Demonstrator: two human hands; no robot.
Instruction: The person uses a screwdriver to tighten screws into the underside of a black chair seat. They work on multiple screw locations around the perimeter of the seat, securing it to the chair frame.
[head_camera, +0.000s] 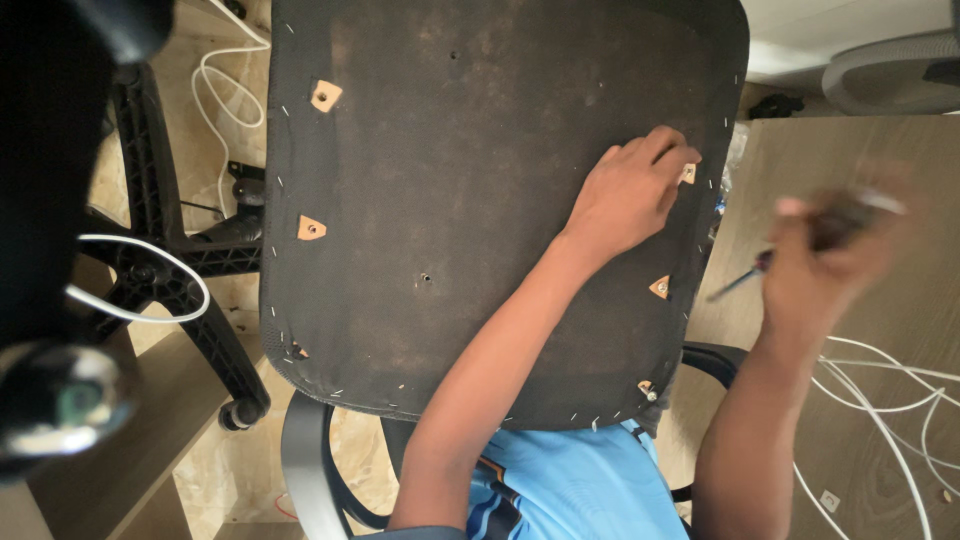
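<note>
The left hand (632, 195) is resting on the underside of an overturned chair seat (470, 180), its arm reaching up from the lower middle of the view, the wrist bent slightly and the fingers (668, 143) curling down so that the fingertips are pressing at a small tan cut-out (688, 173) with a screw hole near the seat's right edge. It is not gripping anything that can be seen; it is a loosely closed hand bearing on the fabric. The right hand (825, 255) is hovering off to the right of the seat, over a wooden tabletop (900, 420), forearm rising steeply from the bottom edge. It is blurred with motion, but it is wrapping around the handle of a screwdriver (760, 265), whose thin shaft is pointing down and left towards the seat edge without touching it.

The dark seat is filling most of the upper view, lying flat with its stapled underside up. To its left a black star-shaped chair base (190, 280) with a castor is lying on the floor, with a white cable (225, 85) looping near it. More white cables (880, 395) are trailing across the tabletop at right. Further tan cut-outs are showing on the seat: two on the left (325, 95) (311, 228) and two lower on the right (660, 287).
</note>
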